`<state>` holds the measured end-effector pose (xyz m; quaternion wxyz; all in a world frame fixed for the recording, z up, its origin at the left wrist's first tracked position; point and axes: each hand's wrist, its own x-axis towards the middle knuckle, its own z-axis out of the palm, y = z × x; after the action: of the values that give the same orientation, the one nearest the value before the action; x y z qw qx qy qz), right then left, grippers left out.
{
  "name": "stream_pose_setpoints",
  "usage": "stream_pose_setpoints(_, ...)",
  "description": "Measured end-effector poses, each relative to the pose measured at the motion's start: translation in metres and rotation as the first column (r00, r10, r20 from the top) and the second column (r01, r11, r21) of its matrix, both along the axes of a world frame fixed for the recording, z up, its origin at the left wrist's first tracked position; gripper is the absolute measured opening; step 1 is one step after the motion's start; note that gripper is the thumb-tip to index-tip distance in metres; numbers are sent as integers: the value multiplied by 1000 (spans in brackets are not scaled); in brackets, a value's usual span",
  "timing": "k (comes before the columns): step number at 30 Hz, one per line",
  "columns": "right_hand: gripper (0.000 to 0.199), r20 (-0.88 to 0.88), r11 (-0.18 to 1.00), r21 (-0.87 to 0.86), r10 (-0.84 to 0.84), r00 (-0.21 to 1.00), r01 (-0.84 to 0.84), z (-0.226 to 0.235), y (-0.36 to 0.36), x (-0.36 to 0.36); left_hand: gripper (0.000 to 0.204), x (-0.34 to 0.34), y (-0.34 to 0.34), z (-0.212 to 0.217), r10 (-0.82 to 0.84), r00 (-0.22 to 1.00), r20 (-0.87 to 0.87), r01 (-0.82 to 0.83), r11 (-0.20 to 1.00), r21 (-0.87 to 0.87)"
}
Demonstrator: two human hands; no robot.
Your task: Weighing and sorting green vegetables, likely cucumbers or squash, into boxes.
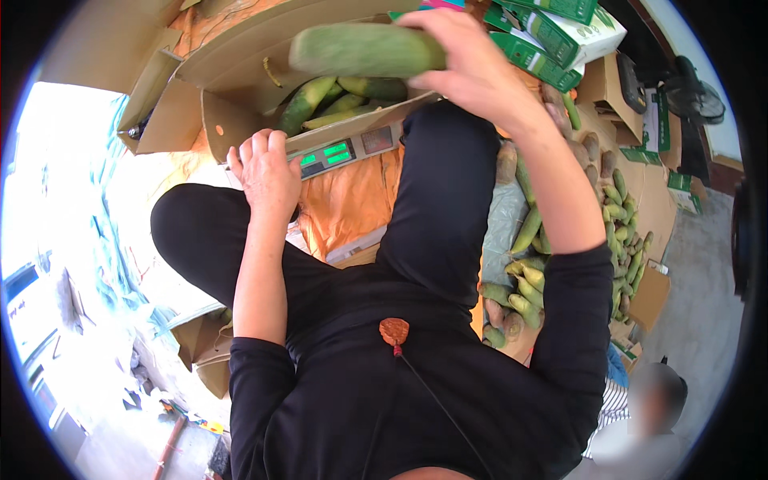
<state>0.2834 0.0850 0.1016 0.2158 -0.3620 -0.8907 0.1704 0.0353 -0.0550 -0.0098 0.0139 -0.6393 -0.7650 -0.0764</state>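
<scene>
My right hand (472, 68) grips one end of a long green radish (360, 50), slightly blurred, above an open cardboard box (232, 120). Inside the box lie several green radishes (308, 104), some paler and yellowish. At the box's near left corner, my left hand (268, 172) has its fingers bent over the cardboard edge. Just beside that hand, a digital scale (340, 152) with lit green displays shows under the box's near side. The thumb side of my left hand is partly hidden.
To my right, several green radishes (528, 280) and brownish ones (588, 148) lie on cardboard by a plastic sheet (500, 232). Green and white cartons (552, 36) are stacked at the far right. Orange sheeting (352, 212) lies between my knees. A person (652, 408) is at lower right.
</scene>
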Motion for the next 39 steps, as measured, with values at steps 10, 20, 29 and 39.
stream_pose_setpoints(10,35,-382,844,-452,-474,793,287,-87,-13,92,40,1,-1,1,-42,999,-7,42,999,-17)
stream_pose_setpoints(20,30,259,345,-595,-773,579,726,-290,-171,222,39,5,3,-2,-26,997,-76,25,1000,-9)
stream_pose_setpoints(29,56,498,-84,-536,-835,234,840,-389,-265,313,39,9,5,-5,-23,992,-126,17,999,-43)
stream_pose_setpoints(39,87,590,-426,-423,-799,-113,800,-407,-267,381,40,11,7,-9,-16,986,-166,8,999,-49)
